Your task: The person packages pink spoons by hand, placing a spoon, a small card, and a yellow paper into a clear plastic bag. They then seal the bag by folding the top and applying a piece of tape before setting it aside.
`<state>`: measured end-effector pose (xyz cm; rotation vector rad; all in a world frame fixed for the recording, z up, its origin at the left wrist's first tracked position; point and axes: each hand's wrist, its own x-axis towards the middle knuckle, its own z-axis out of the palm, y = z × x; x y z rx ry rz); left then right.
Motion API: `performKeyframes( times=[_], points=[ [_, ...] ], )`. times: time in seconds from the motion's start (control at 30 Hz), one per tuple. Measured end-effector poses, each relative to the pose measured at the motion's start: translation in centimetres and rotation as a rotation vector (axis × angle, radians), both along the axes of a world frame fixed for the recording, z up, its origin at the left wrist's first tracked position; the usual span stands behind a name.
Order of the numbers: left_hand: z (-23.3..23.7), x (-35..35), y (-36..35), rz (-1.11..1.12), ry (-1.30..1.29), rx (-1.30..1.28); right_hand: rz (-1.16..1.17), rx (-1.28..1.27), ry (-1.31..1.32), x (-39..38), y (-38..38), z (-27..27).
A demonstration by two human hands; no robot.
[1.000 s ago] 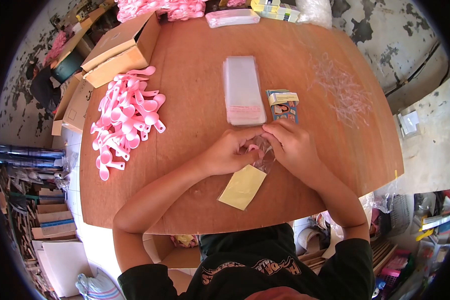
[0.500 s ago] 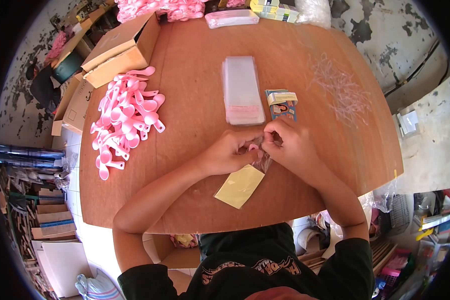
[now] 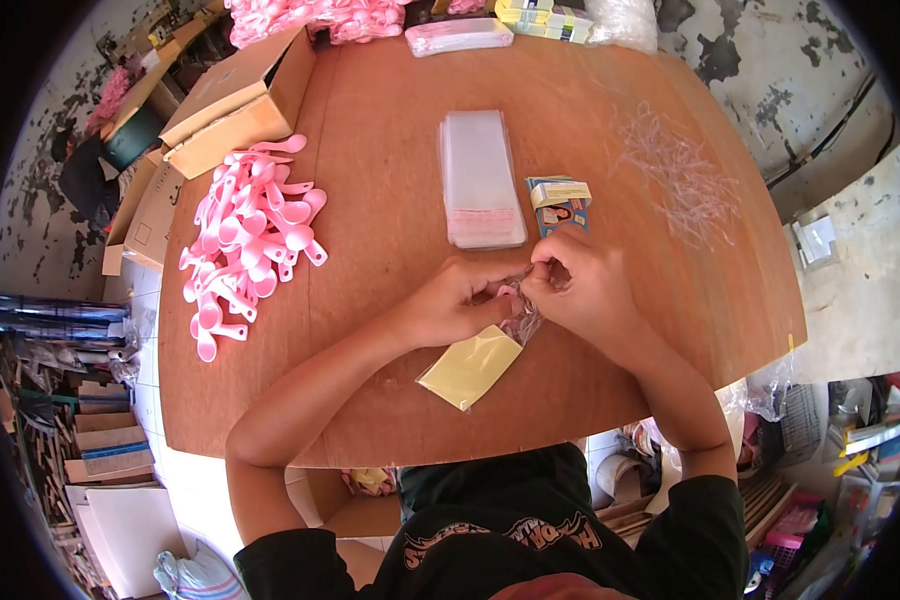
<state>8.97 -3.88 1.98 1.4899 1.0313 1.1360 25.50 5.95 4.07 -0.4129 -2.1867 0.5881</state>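
Note:
A clear plastic packet with a pale yellow card (image 3: pixel 472 366) hangs from my left hand (image 3: pixel 467 301), whose fingers are closed on its gathered upper part; a bit of pink shows inside. My right hand (image 3: pixel 580 283) meets the left one there, thumb and forefinger pinched; what lies between them is too small to make out. Beyond my hands lies a stack of clear plastic bags (image 3: pixel 478 175). Some blue printed cards with a pale band (image 3: pixel 560 205) are just past my right hand.
Pink spoons (image 3: pixel 255 235) are heaped on the wooden table (image 3: pixel 370 130) at left, beside a cardboard box (image 3: pixel 235 100). Thin clear strips (image 3: pixel 675 175) lie at right. Bundled packets (image 3: pixel 458 37) sit along the far edge. A person in dark clothing (image 3: pixel 90 180) is at far left.
The packet with the yellow card has swung slightly to the left and up. My hands remain together, with only small finger movement.

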Motion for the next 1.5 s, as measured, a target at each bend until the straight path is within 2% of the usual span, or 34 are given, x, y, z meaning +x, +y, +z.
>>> performKeyframes(
  times=[0.33,0.43,0.5,0.57,0.67,0.77,0.87,0.9,1.1,1.27,1.37,1.43,1.5],
  points=[
    [0.2,-0.2,0.2,-0.004,-0.043,-0.05,-0.005,-0.039,0.015,-0.3,0.4,0.2],
    [0.7,-0.2,-0.2,-0.016,-0.064,-0.067,-0.068,0.015,0.007,0.1,0.9,0.3],
    [0.0,-0.5,-0.4,0.003,-0.034,-0.026,-0.265,-0.112,0.002,1.0,2.9,0.7],
    [-0.2,-0.5,-0.4,0.024,-0.003,0.021,-0.252,-0.138,0.009,1.6,3.9,1.5],
    [0.1,-0.4,-0.2,0.025,-0.034,-0.049,-0.221,-0.263,0.022,1.4,3.1,2.0],
    [-0.3,-0.3,-0.2,0.045,-0.055,-0.048,0.075,-0.079,0.012,1.1,2.2,2.4],
    [-0.8,-0.2,-0.2,0.077,-0.048,-0.063,0.127,-0.094,-0.041,0.8,1.3,1.7],
    [-0.5,-0.2,-0.2,0.084,-0.048,-0.056,0.103,-0.074,-0.11,0.8,1.0,1.6],
    [-0.3,0.0,-0.1,0.091,-0.015,-0.012,0.008,0.094,-0.137,0.7,0.9,0.7],
    [0.4,-0.2,-0.3,0.029,0.054,0.029,-0.061,0.155,-0.152,0.5,0.3,0.5],
    [-0.2,-0.1,-0.3,0.048,0.133,-0.037,-0.097,0.192,-0.161,0.4,-0.1,0.1],
    [-0.7,-0.1,-0.1,0.026,0.167,0.072,-0.106,0.207,-0.156,0.4,-0.2,-0.2],
    [-0.2,0.1,-0.4,0.055,0.19,0.061,-0.111,0.207,-0.147,0.3,-0.2,-0.5]
  ],
)
